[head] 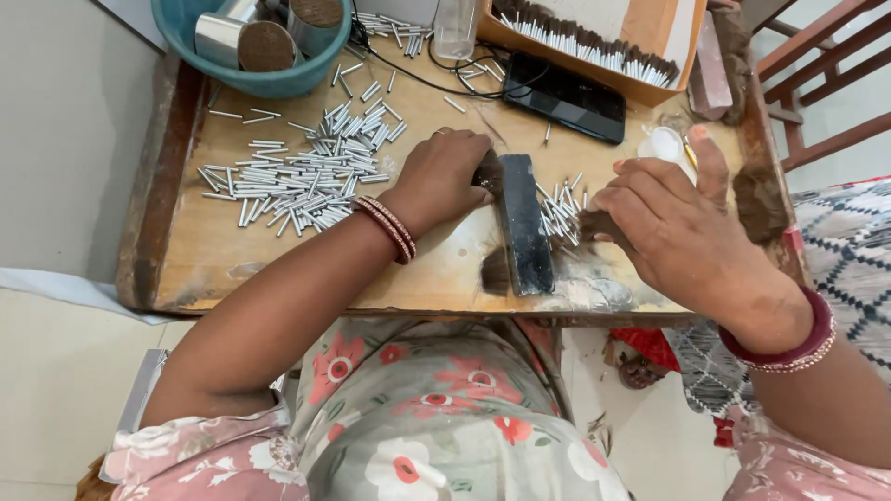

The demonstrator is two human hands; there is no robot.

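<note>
My left hand (444,174) is closed on a small tuft of dark hair (486,173), pressed against the top of a long black block (524,224) that lies in the middle of the wooden table (278,269). My right hand (676,219) pinches another dark hair tuft (599,224) just right of the block. A few short silver metal tubes (560,206) lie between my hands. A big pile of the same silver tubes (302,172) is spread left of my left hand.
A teal bowl (251,74) with metal cans stands at the back left. A black phone (563,96) and an orange cardboard box of finished brush tips (603,51) sit at the back. A clump of brown hair (761,202) lies at the right edge, beside a wooden chair (817,93).
</note>
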